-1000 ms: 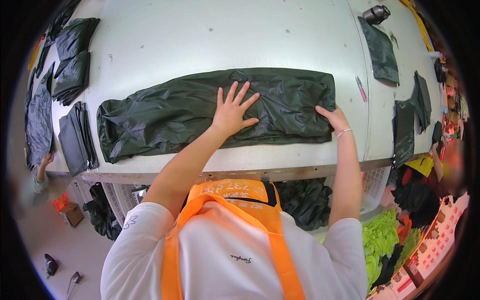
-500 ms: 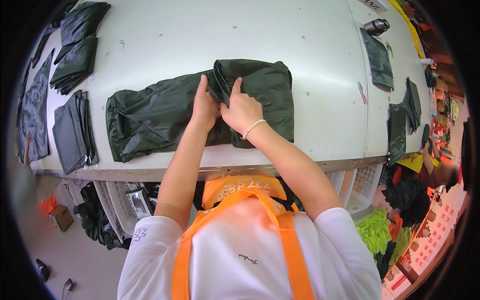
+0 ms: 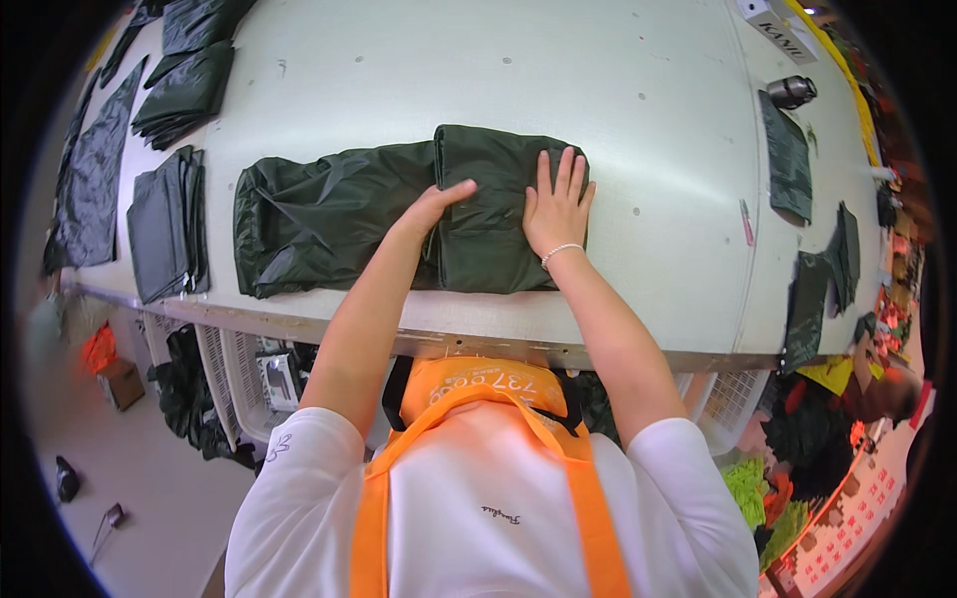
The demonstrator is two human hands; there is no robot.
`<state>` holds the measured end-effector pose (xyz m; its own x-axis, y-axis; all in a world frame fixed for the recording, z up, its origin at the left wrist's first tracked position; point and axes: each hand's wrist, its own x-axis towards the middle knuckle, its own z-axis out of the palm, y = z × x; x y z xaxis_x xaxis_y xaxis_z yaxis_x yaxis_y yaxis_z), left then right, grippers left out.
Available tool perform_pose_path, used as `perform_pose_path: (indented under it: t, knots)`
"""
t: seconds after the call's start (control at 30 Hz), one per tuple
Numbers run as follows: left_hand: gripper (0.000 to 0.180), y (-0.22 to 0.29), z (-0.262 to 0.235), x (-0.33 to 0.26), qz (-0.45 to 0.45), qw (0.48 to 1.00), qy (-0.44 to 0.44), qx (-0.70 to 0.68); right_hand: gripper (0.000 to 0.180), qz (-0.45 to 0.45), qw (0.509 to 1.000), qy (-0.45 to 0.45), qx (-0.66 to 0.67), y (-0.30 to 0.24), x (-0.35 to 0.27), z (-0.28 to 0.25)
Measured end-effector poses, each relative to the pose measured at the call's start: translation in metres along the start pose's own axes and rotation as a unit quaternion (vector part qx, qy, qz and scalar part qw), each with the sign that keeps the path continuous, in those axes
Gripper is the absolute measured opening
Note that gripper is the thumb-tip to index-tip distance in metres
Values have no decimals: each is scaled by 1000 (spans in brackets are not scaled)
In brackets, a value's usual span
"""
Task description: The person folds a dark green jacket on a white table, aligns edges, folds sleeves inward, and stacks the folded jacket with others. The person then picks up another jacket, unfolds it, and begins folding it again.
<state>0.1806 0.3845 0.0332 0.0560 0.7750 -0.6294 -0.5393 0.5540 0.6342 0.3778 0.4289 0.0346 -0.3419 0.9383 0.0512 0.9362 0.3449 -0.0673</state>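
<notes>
1 dk-green cloth (image 3: 339,204): L hand (image 3: 427,211) grips fold edge (image 3: 440,159), R hand (image 3: 558,214) flat atop, unclenched.

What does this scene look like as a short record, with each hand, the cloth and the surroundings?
Left hand: at the folded edge, thumb on top, fingers hidden
Right hand: spread flat on the folded part
Dark green cloth: right portion folded over, left portion wrinkled
Surface: pale table
Table's left: stack of dark cloth
Table's right: metallic bottle, pink-handled tool
</notes>
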Motion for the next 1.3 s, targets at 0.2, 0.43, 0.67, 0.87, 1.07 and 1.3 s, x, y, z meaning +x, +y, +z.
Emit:
perform_pose_path:
  t: [0.2,0.43,0.67,0.87,1.07,1.3]
  knots:
    - [43,0,-22,2,-11,993,41,112,49,-60,985,-85,140,14,41,-34]
    - [35,5,-17,7,-49,998,19,40,52,-110,986,14,125,32,71,12]
    - [33,8,-39,-2,-49,998,17,-31,70,-190,969,-48,150,4,-29,-35]
    - [53,50,-34,-34,101,887,127,432,69,-138,983,-82,85,-38,-30,-21]
    - [94,72,-70,-75,318,570,114,749,72,-106,986,-121,52,-104,-34,-18]
    - [99,68,-155,-56,336,646,67,682,52,-104,983,50,143,-139,49,-27]
